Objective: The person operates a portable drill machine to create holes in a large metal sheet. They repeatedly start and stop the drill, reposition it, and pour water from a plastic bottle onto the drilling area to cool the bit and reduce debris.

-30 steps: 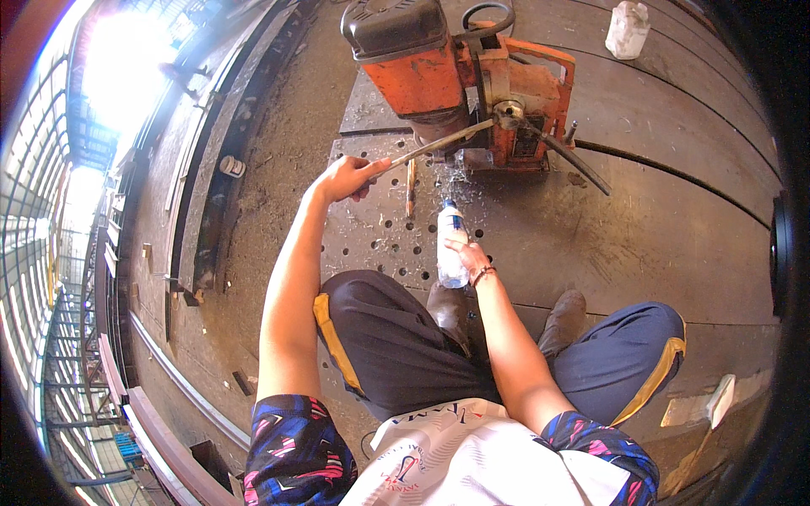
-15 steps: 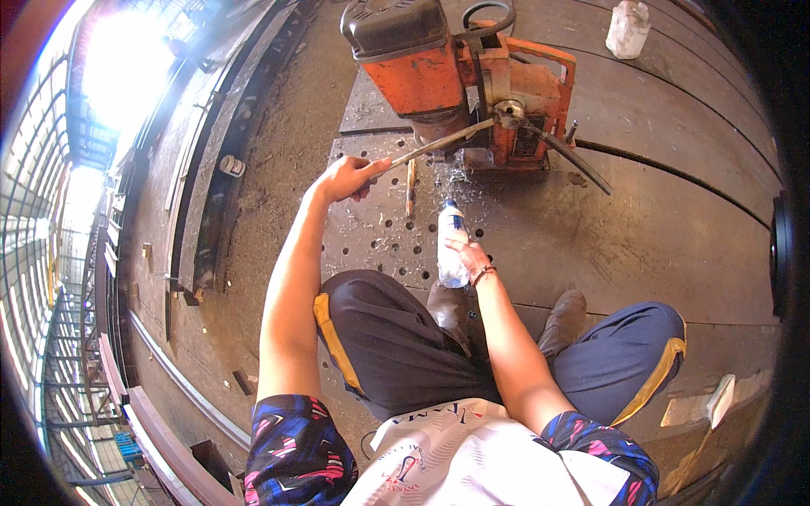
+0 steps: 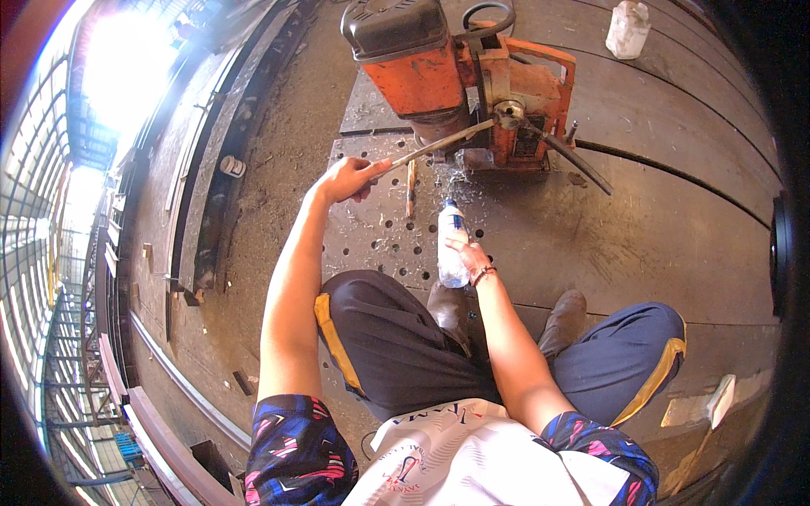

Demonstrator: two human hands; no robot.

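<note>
My left hand [image 3: 350, 180] is closed round the end of a long metal feed handle [image 3: 439, 145]. That handle runs to the hub of an orange magnetic drill [image 3: 413, 76] with a black motor cap, standing on a steel plate. In my right hand [image 3: 472, 260] is a clear plastic water bottle [image 3: 452, 232] with a blue cap, its capped end pointing toward the drill's base. The drill's cutting end is partly hidden behind the handle. Metal shavings [image 3: 456, 175] lie around it.
Several round holes pierce the steel plate [image 3: 380, 202], on which a thin rod [image 3: 411, 190] lies. A white jug [image 3: 629, 30] stands at the far right, and a small white tub [image 3: 232, 166] lies at left. Another handle [image 3: 574, 158] juts right from the hub. My boots [image 3: 561, 322] are close by.
</note>
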